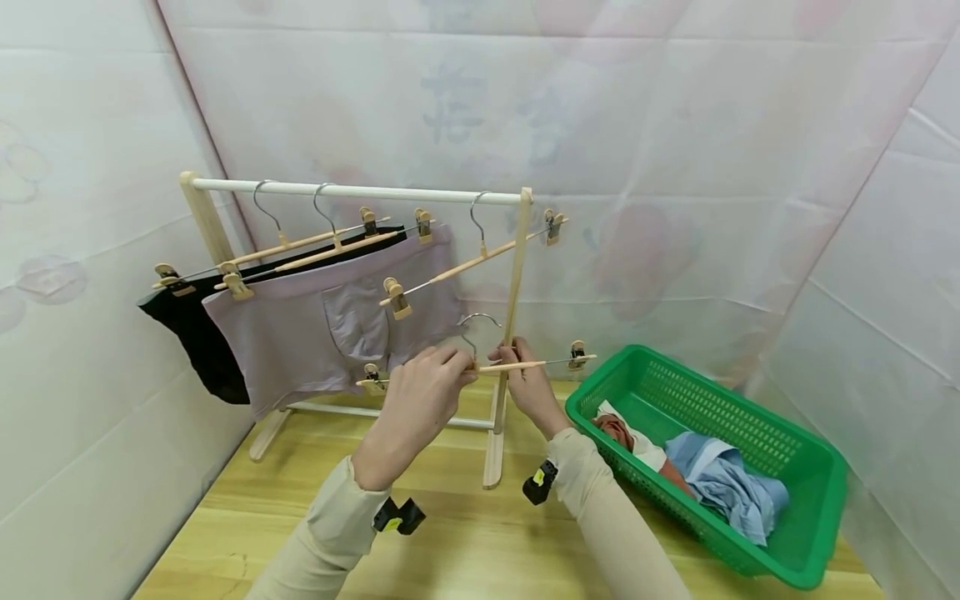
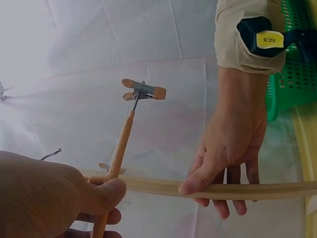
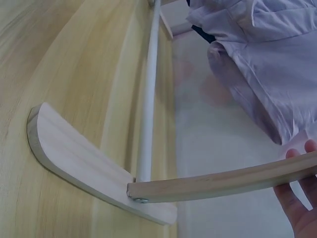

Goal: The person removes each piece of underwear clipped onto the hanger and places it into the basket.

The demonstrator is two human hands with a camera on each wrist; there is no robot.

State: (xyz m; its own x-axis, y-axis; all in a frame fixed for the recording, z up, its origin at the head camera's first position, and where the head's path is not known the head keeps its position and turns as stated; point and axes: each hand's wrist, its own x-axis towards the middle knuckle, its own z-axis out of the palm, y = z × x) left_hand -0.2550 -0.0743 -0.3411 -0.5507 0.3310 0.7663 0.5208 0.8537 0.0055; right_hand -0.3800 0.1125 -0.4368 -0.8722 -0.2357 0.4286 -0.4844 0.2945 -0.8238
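My left hand [image 1: 423,392] pinches the bar of a clip hanger [image 1: 517,366], its metal hook pointing up and its two clips bare. In the left wrist view, the thumb presses along the orange bar [image 2: 122,146], with a clip [image 2: 143,90] at its far end. My right hand [image 1: 534,392] grips the right wooden post [image 1: 517,275] of a small clothes rack, thumb on one side and fingers behind. Its fingertips [image 3: 309,146] show at the edge of the right wrist view. Another bare clip hanger [image 1: 483,257] hangs on the rack's white rail [image 1: 405,193] near that post.
Lilac boxer briefs [image 1: 300,333] and a black garment [image 1: 202,346] hang from clip hangers on the rack's left part. A green basket [image 1: 637,362] holding blue cloth [image 1: 731,483] and reddish-brown and white cloth stands right on the wooden table [image 1: 465,550]. Fabric walls enclose the table.
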